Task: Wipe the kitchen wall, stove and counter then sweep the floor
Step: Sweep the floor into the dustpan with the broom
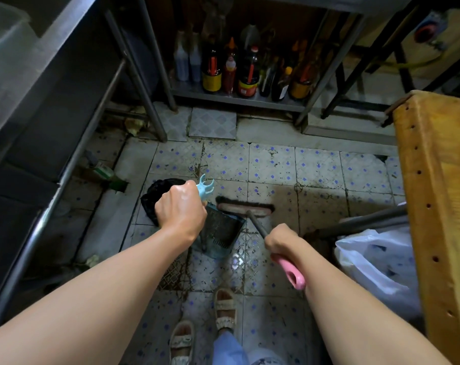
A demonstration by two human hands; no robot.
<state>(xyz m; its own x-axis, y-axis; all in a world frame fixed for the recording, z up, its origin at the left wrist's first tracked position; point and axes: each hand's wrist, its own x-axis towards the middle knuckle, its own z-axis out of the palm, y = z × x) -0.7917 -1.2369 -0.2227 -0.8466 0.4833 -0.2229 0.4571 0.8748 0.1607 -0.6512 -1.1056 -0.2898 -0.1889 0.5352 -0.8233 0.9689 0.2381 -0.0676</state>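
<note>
Broom (252, 219): grey metal shaft with a pink grip at the near end, slanting down to a flat pink head with dark bristles, which rests on the floor (315, 167); dustpan (223, 227): teal, upright, mouth facing the broom head and just beside it, light-blue pronged handle top; floor: pale tiles with blue diamonds, heavily stained, grime in the joints.

I am counting two of my own bare hands: my left hand (181, 206) and my right hand (281, 243). I am seeing one pink-handled broom (246, 209), one teal plastic dustpan (222, 227), one black plastic bag (155, 194) and one white plastic bag (368, 256). Roughly ten sauce bottles (247, 72) are standing along the front edge of the low steel shelf (223, 97). Two beige woven sandals (225, 309) are showing.
</note>
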